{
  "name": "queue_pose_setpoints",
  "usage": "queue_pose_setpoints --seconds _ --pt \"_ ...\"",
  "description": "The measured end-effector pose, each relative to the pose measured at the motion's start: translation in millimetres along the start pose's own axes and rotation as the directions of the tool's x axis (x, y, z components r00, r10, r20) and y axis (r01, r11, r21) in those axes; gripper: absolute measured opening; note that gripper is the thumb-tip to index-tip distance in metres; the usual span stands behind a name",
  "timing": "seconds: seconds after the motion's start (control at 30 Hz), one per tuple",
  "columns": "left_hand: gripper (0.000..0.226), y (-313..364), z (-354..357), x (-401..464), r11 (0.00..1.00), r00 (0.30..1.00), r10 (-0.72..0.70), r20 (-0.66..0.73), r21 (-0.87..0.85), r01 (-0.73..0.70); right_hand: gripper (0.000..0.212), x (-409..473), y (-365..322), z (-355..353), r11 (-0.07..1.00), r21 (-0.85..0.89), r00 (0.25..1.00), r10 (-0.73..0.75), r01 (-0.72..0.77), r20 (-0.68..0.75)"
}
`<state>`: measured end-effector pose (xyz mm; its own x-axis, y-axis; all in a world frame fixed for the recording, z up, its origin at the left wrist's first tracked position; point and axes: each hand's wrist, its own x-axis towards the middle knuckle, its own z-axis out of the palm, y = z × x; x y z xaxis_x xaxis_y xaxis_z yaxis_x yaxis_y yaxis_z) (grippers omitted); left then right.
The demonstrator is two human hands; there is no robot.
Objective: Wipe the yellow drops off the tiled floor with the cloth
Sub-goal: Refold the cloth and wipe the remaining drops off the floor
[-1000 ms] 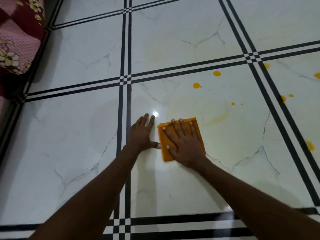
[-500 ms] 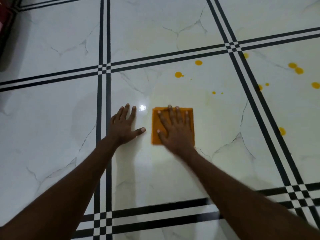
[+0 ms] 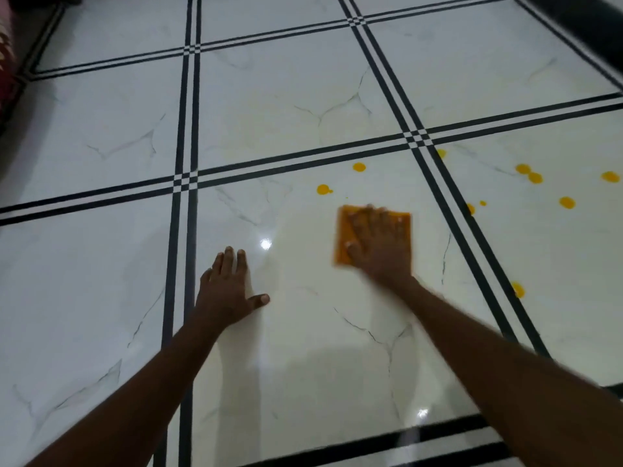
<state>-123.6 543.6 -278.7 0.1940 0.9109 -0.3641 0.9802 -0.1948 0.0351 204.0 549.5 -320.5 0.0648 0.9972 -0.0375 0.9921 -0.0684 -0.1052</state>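
My right hand (image 3: 382,246) lies flat with spread fingers on a folded orange cloth (image 3: 343,237), pressing it onto the white tiled floor (image 3: 286,106); hand and cloth are motion-blurred. Just beyond the cloth sit two yellow drops (image 3: 323,189) (image 3: 359,167). Several more yellow drops (image 3: 534,177) dot the tile to the right, past the black grout stripes, and one (image 3: 518,290) lies near the stripe at the right. My left hand (image 3: 226,291) rests flat on the floor to the left of the cloth, fingers straight, thumb out.
Black double stripes (image 3: 183,183) cross the floor between tiles. A patterned red fabric (image 3: 6,62) shows at the far left edge. A dark object (image 3: 586,18) fills the top right corner. Faint yellowish smears remain on the tile around the cloth.
My right hand has slid the cloth to the right and away from my left hand, toward the drops. The small specks on the near tile are gone from sight. The left hand stays planted.
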Motion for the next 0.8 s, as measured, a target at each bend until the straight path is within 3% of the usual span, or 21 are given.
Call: queue_pose_setpoints --seconds 0.1,0.17,0.23,0.3,0.37,0.4,0.47,0.53,0.6,0.8 --pt "0.109 -1.0 3.9 2.9 0.998 1.0 0.004 -0.006 0.057 -0.004 0.072 -21.0 56.7 -1.9 0.97 0.062 0.969 0.24 -0.237 -0.061" --pt "0.11 3.8 -0.6 1.4 0.998 1.0 -0.008 0.011 0.062 0.008 0.074 -63.3 24.0 -1.7 0.949 0.101 0.95 0.306 -0.299 -0.063" --pt "0.112 10.1 -5.9 0.8 0.997 0.998 -0.027 0.048 0.076 0.024 0.075 -92.3 -31.3 8.4 0.991 0.104 0.996 0.085 -0.083 -0.019" --pt "0.114 14.6 -11.4 2.9 0.996 0.997 -0.019 0.069 0.09 0.013 0.076 -88.6 -67.1 14.6 0.967 0.103 0.97 -0.237 0.231 0.05" --pt "0.117 17.2 -18.8 10.6 0.991 0.995 0.058 0.084 0.116 -0.067 0.074 -46.0 -53.4 9.6 0.937 0.069 0.937 -0.345 0.342 0.051" --pt "0.119 16.8 -22.0 17.6 0.985 0.99 0.107 0.093 0.126 -0.118 0.073 -26.7 -34.4 7.6 0.953 0.048 0.952 -0.302 0.299 0.051" --pt "0.124 13.5 -28.7 29.8 0.976 0.978 0.153 0.142 0.13 -0.172 0.072 -8.6 17.0 8.2 0.999 0.019 0.999 -0.03 0.03 0.012" --pt "0.129 12.9 -29.7 34.4 0.975 0.971 0.145 0.188 0.14 -0.172 0.072 -27.3 58.0 6.9 0.984 0.043 0.983 0.175 -0.173 -0.058" --pt "0.132 17.3 -26.5 31.9 0.978 0.975 0.121 0.188 0.144 -0.149 0.073 -71.4 55.6 4.0 0.955 0.058 0.955 0.294 -0.292 -0.045" --pt "0.133 43.7 -40.9 19.7 0.991 0.972 0.082 0.22 0.084 -0.103 0.086 -141.3 7.1 -1.3 0.965 0.077 0.956 0.233 -0.25 0.175"
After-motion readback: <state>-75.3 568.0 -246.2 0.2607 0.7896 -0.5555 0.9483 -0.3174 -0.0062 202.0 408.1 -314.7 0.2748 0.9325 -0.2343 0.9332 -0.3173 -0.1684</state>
